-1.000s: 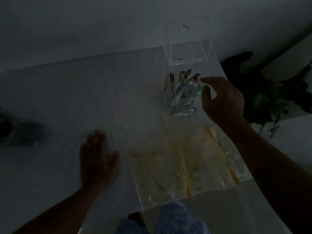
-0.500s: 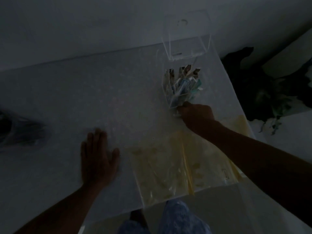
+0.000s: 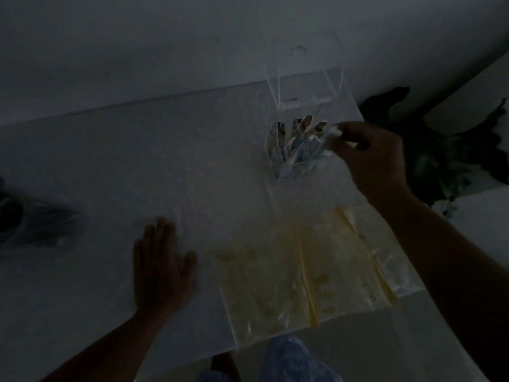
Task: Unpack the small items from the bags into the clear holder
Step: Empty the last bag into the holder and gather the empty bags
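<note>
The scene is very dim. A clear holder (image 3: 272, 158) stands on the white table (image 3: 137, 166), stuffed with several small packets (image 3: 298, 146). My right hand (image 3: 371, 158) hovers at the holder's right rim, its fingertips pinched on a small pale packet (image 3: 334, 132). Flat on the table to the left lies my left hand (image 3: 161, 268), fingers spread, holding nothing. Two yellowish zip bags (image 3: 275, 282) lie overlapped near the table's front edge, below the holder.
A taller clear box (image 3: 305, 75) stands behind the holder against the wall. A dark crumpled bag (image 3: 35, 224) sits at the table's left. Dark foliage (image 3: 451, 150) lies beyond the table's right edge. My knee in blue cloth (image 3: 292, 359) shows below.
My right hand dipped to the table in front of the holder, then rose to the holder's right rim with a small packet pinched in it. My left hand stayed flat.
</note>
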`<state>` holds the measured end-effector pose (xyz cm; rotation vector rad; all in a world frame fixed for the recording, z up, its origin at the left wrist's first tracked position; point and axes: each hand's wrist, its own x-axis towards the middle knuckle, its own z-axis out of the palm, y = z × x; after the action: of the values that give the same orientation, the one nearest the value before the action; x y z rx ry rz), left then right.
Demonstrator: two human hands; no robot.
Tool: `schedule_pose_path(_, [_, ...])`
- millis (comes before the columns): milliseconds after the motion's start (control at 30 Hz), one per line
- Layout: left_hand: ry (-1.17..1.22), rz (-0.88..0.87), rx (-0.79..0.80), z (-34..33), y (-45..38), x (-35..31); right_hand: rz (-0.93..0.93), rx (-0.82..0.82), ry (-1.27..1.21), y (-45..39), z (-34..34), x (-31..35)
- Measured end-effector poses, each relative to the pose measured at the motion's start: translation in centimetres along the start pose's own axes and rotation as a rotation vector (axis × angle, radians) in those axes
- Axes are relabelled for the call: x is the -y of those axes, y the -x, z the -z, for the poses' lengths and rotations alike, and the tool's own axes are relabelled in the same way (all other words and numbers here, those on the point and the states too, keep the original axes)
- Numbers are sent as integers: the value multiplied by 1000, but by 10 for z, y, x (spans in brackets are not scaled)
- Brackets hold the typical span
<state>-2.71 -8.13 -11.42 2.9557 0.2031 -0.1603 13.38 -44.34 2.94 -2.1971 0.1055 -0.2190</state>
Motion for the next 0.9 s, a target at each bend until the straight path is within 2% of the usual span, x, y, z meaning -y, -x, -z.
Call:
schedule_pose_path(100, [-8,-9,-5,0,-1,0,-115,-25,-22,-23,-7,-8])
schedule_pose_path(267, [-9,-3,-3,-1,-1,2,-139,188,517,-36,-32,-19])
schedule_pose_path(433, [-12,-5,-7,-3,-1,3,-199,256,678,-43,-39,-12])
schedule_pose_path(500, [-15,-4,-5,-3,-2,3,-192,201,708,-39,-33,-3])
schedule_pose_path(600, [-17,2,2,-3,-2,2,-114,1,653,-38,-11,20])
schedule_pose_path(733, [2,-5,-12,-1,-2,1,133,-167,451,-71,3,64])
schedule_pose_path(800, [7,-9,-23,-2,-1,1,178,-156,498,-100,-6,81])
schedule_pose_path(900, [16,-10,-36,-3,0,1,192,-10,627,-134,-23,105])
